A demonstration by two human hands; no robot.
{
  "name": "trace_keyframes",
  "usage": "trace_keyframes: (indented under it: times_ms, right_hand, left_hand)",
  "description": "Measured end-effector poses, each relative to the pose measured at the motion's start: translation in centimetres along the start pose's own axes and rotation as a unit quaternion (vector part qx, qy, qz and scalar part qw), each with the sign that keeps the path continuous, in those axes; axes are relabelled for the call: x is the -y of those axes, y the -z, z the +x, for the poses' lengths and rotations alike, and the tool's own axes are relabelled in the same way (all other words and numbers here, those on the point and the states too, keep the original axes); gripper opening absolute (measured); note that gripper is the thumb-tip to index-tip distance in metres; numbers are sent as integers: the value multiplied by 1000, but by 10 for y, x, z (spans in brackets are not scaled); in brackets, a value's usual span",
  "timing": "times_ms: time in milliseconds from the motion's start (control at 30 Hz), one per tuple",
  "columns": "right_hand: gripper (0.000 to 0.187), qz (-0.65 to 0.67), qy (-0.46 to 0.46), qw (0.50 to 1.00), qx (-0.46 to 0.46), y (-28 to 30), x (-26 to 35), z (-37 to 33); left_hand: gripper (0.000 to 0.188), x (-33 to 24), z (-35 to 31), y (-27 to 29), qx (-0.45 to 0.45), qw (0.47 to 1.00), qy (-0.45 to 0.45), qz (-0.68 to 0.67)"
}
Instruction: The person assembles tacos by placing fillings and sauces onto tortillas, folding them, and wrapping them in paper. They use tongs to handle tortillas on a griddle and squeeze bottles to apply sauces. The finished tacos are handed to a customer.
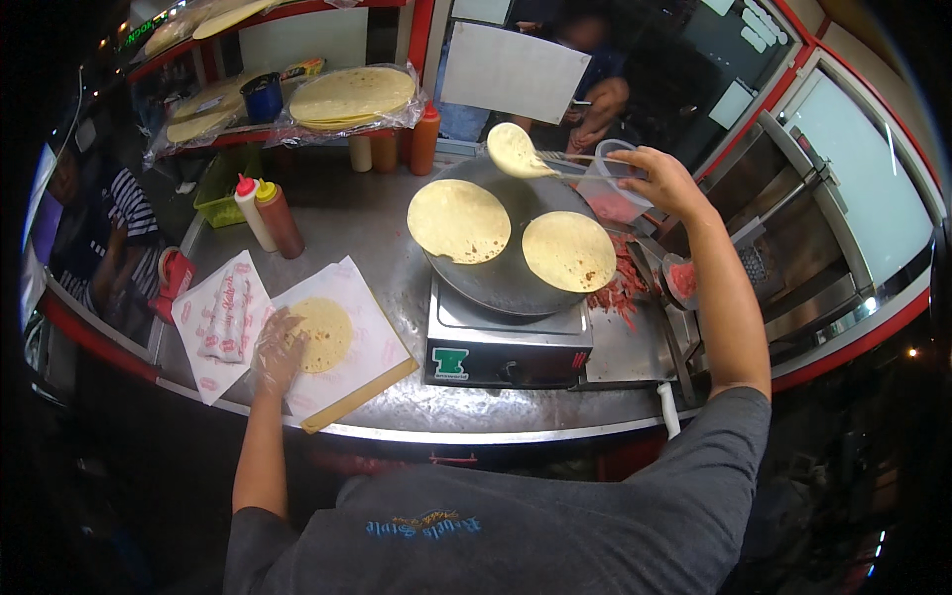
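My left hand point(280, 349), in a clear plastic glove, lies with fingers outstretched against the edge of a flatbread point(322, 335). That flatbread rests on white printed paper point(372, 337). My right hand point(662, 180) is closed around the metal tongs point(567, 157), which reach left from it. A folded flatbread point(516, 149) hangs at their tips, above the far edge of the round griddle point(486, 288). Two more flatbreads lie on the griddle, one at left point(458, 220) and one at right point(568, 251). A clear plastic tub point(607, 193) with pinkish contents is beside my right hand, which partly covers it.
A wrapped roll point(226, 317) lies on paper at left. Behind it stand a white bottle point(255, 213) and a red sauce bottle point(280, 220). Shredded reddish filling point(623, 288) and a white-handled knife point(669, 409) are right of the griddle. Stacked flatbreads point(352, 96) fill a shelf.
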State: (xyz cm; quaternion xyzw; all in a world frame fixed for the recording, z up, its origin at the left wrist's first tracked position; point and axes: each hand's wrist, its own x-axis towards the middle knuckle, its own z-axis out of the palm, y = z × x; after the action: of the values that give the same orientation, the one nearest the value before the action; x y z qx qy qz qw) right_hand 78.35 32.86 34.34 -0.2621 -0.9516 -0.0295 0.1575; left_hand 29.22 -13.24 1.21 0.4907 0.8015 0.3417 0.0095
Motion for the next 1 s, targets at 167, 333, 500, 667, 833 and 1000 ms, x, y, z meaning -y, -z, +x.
trace_keyframes:
  times_ms: [167, 333, 500, 667, 833, 1000]
  right_hand:
    - [33, 142, -326, 933, 58, 5, -17, -32]
    - [26, 435, -430, 784, 101, -77, 13, -29]
    - [35, 233, -289, 927, -50, -54, 48, -28]
    - [30, -184, -62, 978, -77, 29, 103, -107]
    - [30, -257, -25, 966, -8, -26, 144, -153]
    - [31, -174, -88, 977, -88, -91, 108, -97]
  left_hand:
    - [30, -2, 2, 0, -6, 1000, -3, 7]
    - [29, -2, 2, 0, -8, 999, -23, 28]
    - [29, 1, 2, -3, 4, 1000, -16, 2]
    - [29, 5, 5, -7, -22, 999, -45, -5]
    - [29, 2, 3, -6, -8, 1000, -20, 5]
    - [29, -1, 3, -3, -2, 1000, -26, 15]
